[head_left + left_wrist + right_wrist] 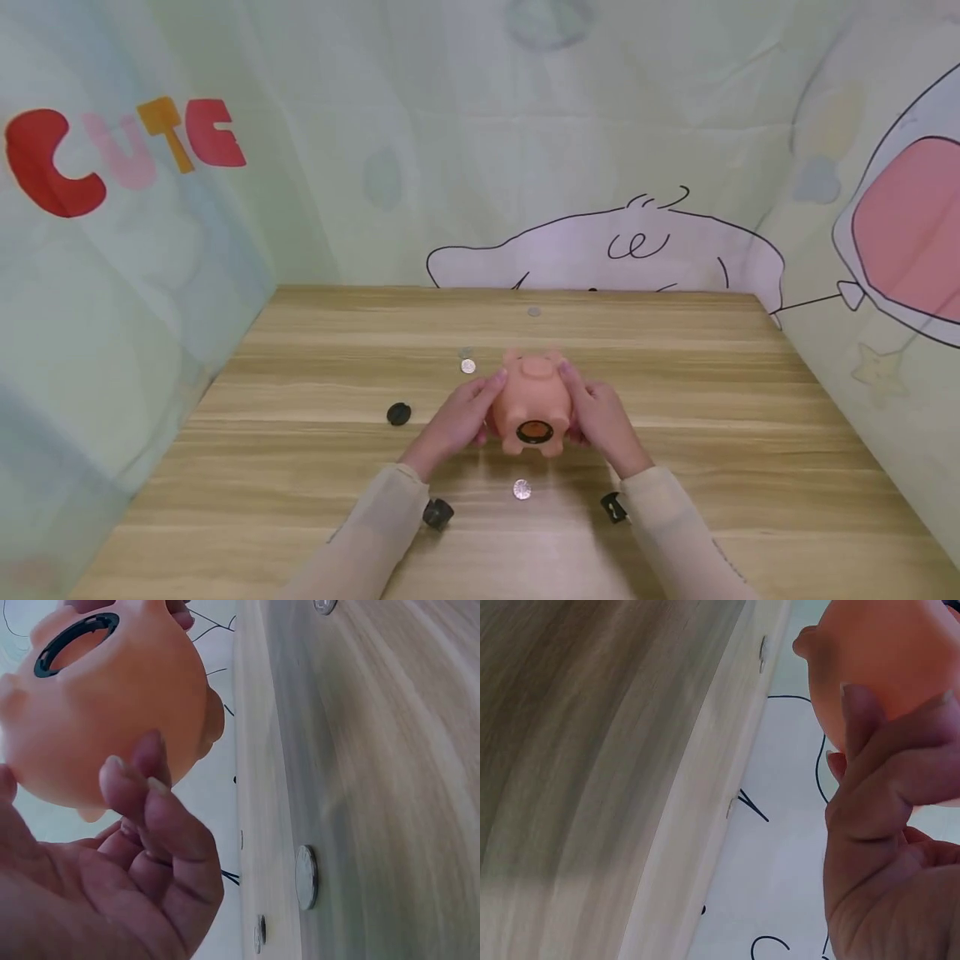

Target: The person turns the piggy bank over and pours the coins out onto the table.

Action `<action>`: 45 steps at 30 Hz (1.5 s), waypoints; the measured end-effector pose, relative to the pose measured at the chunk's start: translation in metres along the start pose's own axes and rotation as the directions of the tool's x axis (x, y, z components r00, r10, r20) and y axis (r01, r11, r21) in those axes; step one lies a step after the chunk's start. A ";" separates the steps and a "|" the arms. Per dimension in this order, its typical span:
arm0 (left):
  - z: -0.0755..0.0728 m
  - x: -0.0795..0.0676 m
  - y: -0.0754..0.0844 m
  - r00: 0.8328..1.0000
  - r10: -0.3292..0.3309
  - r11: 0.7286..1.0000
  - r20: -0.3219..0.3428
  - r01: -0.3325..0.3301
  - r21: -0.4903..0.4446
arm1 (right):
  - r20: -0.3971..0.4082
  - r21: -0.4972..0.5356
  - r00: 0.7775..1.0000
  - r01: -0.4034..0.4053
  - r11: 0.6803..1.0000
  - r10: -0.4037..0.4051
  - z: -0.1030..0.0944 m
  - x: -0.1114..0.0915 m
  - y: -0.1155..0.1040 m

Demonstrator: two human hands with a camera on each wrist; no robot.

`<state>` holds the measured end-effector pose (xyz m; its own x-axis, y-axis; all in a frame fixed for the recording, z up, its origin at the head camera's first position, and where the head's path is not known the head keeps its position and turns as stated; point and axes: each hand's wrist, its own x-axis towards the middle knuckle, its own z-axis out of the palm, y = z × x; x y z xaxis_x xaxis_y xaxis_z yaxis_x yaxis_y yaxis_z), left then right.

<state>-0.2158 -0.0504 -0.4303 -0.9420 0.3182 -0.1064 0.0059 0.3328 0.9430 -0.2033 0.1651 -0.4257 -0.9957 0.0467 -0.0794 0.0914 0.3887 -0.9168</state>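
Note:
A pinkish-orange piggy bank [531,392] is held up over the table between both hands, tilted so its underside with short feet faces the head camera. The round hole [535,431] in its belly has a dark rim and no plug in it. My left hand [459,414] grips its left side, thumb up by the snout end and fingers curled underneath, as the left wrist view shows. On the opposite side, my right hand [603,419] holds it the same way, its bent fingers [900,765] against the body. Below the bank, a silver coin [522,489] lies on the wood.
A black round plug [399,413] lies left of the left hand. Two coins [468,366] sit close together beyond that hand, and another coin [534,312] is near the back edge of the wooden table [712,400]. Printed curtains [360,167] surround the table's back and sides.

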 end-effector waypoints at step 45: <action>-0.004 0.002 -0.007 0.929 0.368 0.922 -0.034 -0.370 -0.118 | 0.182 0.333 0.832 0.449 0.829 -0.524 -0.018 0.000 0.015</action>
<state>-0.2196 -0.0559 -0.4354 -0.8846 0.3877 0.2592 0.3140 0.0844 0.9457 -0.2014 0.1877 -0.4326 -0.8784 -0.3326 0.3433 -0.3757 0.0366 -0.9260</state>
